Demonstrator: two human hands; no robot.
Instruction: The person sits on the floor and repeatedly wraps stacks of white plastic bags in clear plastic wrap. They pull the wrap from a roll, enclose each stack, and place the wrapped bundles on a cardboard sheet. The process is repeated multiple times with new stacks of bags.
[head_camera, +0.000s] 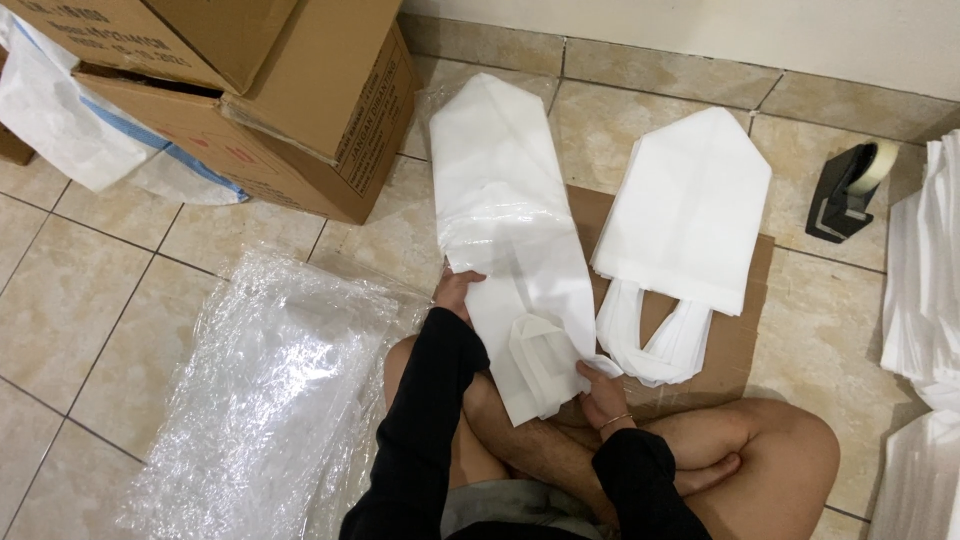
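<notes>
Left hand (458, 292) and right hand (603, 392): fingers closed on the near end of the white bag bundle (510, 230), half inside clear plastic. Bundle lies left of the unwrapped white bag stack (690, 205); brown cartons (300, 110) further left, black tape dispenser (845, 190) right.

Left hand (458, 291) fingers tucked under white bag stack (515, 240), cardboard boxes (250, 90) and right-side white stacks (925, 290) cut off by frame edges

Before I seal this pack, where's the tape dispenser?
In the head view, the tape dispenser stands on the tiles at far right, between the loose bag stack and the wall.
</notes>
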